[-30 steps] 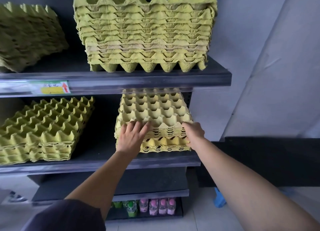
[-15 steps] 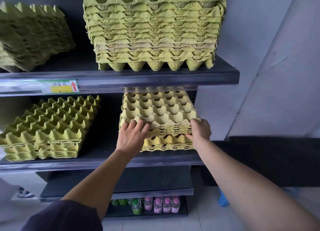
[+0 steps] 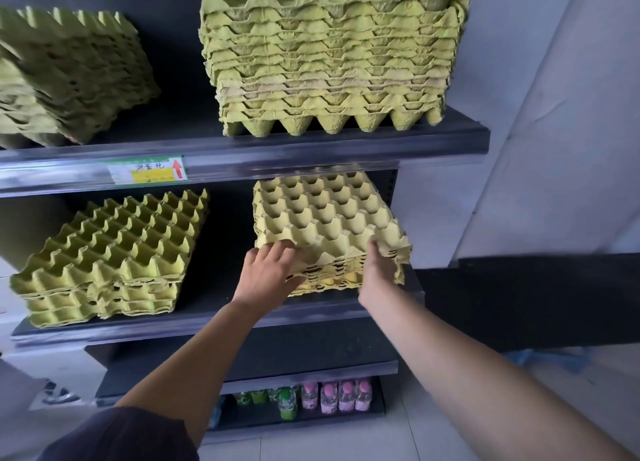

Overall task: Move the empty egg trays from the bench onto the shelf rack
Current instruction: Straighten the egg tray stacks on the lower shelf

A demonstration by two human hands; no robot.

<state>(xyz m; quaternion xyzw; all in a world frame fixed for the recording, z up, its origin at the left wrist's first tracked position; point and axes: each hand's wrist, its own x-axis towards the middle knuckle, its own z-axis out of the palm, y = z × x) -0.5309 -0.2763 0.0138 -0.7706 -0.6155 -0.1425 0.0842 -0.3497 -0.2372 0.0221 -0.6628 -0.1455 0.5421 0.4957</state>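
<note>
A stack of pale yellow empty egg trays [image 3: 325, 218] lies on the right side of the rack's middle shelf [image 3: 214, 317], slightly skewed. My left hand [image 3: 266, 275] holds its front left corner, fingers on the top tray and thumb tucked under the upper trays. My right hand [image 3: 377, 273] grips the front edge near the right corner, thumb on top. The bench is out of view.
More green-yellow tray stacks fill the rack: a low one [image 3: 110, 252] at middle left, a tall one [image 3: 332, 55] at upper right, another [image 3: 65, 76] at upper left. Small bottles [image 3: 332, 396] stand on the bottom shelf. A grey wall [image 3: 554, 114] rises to the right.
Both hands stayed on the right middle stack. My right hand slid from the stack's right corner inward along the front edge, and my left thumb went under the upper trays.
</note>
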